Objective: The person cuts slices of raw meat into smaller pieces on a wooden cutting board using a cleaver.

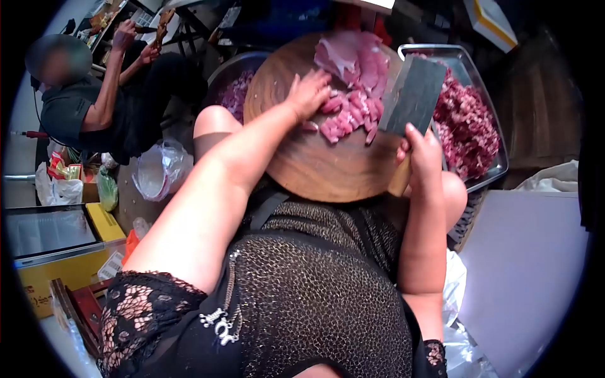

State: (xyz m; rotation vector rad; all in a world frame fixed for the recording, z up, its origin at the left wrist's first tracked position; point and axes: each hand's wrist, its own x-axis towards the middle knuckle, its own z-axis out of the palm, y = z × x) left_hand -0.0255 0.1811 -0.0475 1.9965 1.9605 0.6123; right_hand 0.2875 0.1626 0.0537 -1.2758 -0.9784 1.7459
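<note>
A round wooden chopping board (296,164) sits before me with raw pink meat on it. Larger slices (356,57) lie toward its far edge, and a cluster of cut pieces (350,116) lies nearer its middle. My left hand (310,94) rests at the left side of the meat, fingers stretched out, fingertips against it. In my right hand (421,151) is the wooden handle of a cleaver (413,94). Its broad dark blade is raised over the board's right side, beside the meat, and covers part of the board's edge.
Right of the board is a metal tray (503,148) of minced meat (466,126). A metal bowl (217,79) with more meat stands left, partly behind the board. Another person (94,104) sits at the far left, holding something brown. A lined bucket (157,173) stands nearby.
</note>
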